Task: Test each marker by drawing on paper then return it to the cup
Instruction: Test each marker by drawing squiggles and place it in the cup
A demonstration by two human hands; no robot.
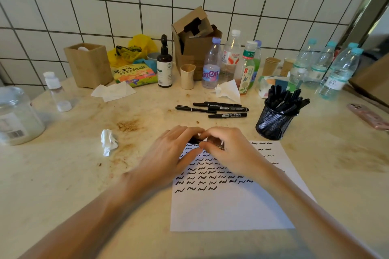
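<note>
Both hands meet over the top of the white paper point(229, 206), which carries several rows of black squiggles. Between them lies a black marker point(210, 142), mostly hidden by fingers. My left hand point(168, 153) pinches its left end and my right hand point(229, 151) grips its body. Whether the cap is on or off is hidden. A black mesh cup point(273, 124) full of black markers stands to the right of the paper's top edge. Several loose black markers point(216, 109) lie on the table beyond my hands.
A crumpled tissue point(108, 142) lies left of my hands. Bottles point(211, 65), a cardboard box point(195, 42), paper cups and a wooden holder point(89, 64) crowd the back by the tiled wall. A glass jar point(16, 115) sits far left, a pink phone point(368, 116) far right.
</note>
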